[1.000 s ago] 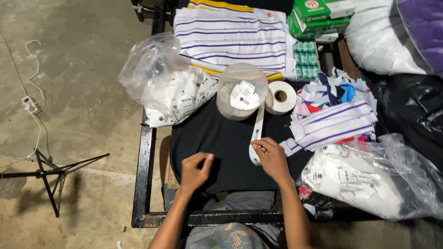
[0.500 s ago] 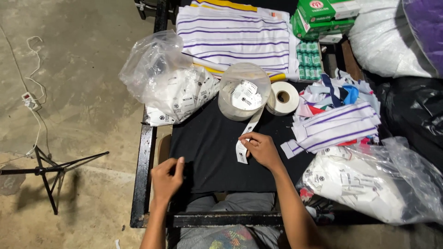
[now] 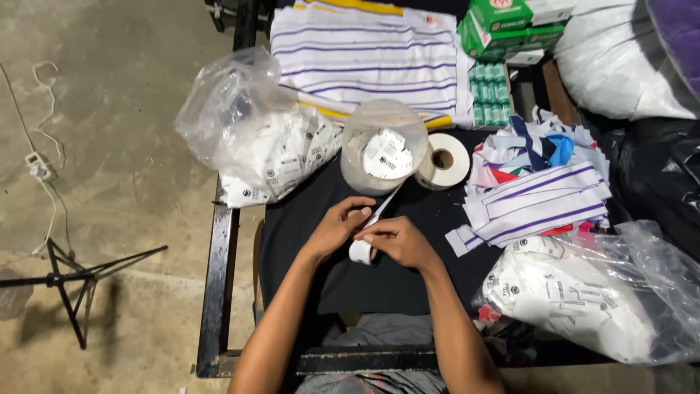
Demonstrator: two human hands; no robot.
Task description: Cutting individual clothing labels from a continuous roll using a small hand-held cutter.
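Clear plastic tub (image 3: 384, 146) & white tape roll (image 3: 442, 160) just beyond; both hands, left hand (image 3: 340, 223) + right hand (image 3: 397, 241), pinched shut on white label strip (image 3: 362, 248).

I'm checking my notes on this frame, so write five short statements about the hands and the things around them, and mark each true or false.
1. Both hands meet on the white label strip over the black cloth. True: the left hand and right hand both grip it.
2. The strip leads up to the clear tub. True.
3. The white tape roll lies left of the tub. False: it lies right of it, touching it.
4. The plastic bag of tags lies on the floor. False: it rests at the table's left edge.
5. The green boxes sit beside the person's elbows. False: they are at the far end of the table.
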